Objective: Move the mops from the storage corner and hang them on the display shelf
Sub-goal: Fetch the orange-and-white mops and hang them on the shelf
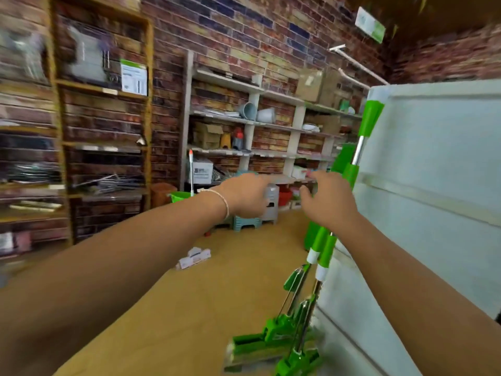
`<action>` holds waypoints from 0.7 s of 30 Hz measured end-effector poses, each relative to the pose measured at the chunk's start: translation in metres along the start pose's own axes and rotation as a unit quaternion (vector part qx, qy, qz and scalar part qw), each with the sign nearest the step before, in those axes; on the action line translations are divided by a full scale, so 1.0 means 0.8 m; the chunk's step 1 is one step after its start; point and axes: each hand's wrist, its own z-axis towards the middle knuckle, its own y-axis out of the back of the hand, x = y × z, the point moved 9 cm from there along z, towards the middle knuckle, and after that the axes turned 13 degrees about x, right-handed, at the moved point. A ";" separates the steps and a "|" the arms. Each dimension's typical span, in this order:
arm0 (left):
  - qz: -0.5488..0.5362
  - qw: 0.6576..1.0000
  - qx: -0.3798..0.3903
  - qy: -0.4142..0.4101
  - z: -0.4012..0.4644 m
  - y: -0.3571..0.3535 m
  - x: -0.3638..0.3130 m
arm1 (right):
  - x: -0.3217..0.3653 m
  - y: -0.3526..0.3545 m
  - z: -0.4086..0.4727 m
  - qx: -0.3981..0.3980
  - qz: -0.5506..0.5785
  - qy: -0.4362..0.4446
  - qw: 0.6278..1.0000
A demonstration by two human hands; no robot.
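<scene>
Mops (320, 248) stand at the centre of this moment: two green-handled ones lean against a pale panel (433, 158) just to the right of the right hand (329, 202), their heads (273, 343) down on the tan floor (217, 294) below and nearer the person than both hands. The step in hand looks like the pick-up from the storage corner, and no mop has been lifted yet.

The right hand is spread, fingers loosely extended, and its back covers the handles where they pass behind it; whether the palm already touches a handle cannot be told, and nothing shows it gripping. A green upper grip (372, 118) rises above and to the right of that hand. The left hand (244, 195) hovers to the left of the right one, well clear of the handles, with a thin bracelet at its wrist; motion blur hides its fingertips (they seem loosely curled round nothing).

Beyond both hands, white wall shelves (254, 126) run along a brick wall, and a stack of small stools (260, 213) sits just past the left hand.

The next move probably calls for the right hand to wrap round one handle while the left comes across to steady the second, so that the pair does not slide along the panel when one is drawn away. The display shelf meant for hanging cannot be identified with certainty here.
</scene>
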 end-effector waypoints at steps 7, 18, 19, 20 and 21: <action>-0.018 0.998 0.009 0.058 0.020 -0.021 0.134 | 0.080 -0.096 0.080 0.060 -0.013 0.029 0.998; -0.016 0.992 0.020 0.121 0.144 -0.047 0.311 | 0.123 -0.256 0.269 0.132 -0.005 0.057 0.990; -0.019 0.992 0.020 0.127 0.160 -0.043 0.328 | 0.127 -0.265 0.291 0.135 0.001 0.058 0.989; -0.023 0.991 0.020 0.133 0.176 -0.038 0.344 | 0.131 -0.274 0.312 0.137 0.013 0.059 0.989; -0.027 0.990 0.019 0.141 0.191 -0.034 0.360 | 0.134 -0.282 0.333 0.137 0.026 0.062 0.988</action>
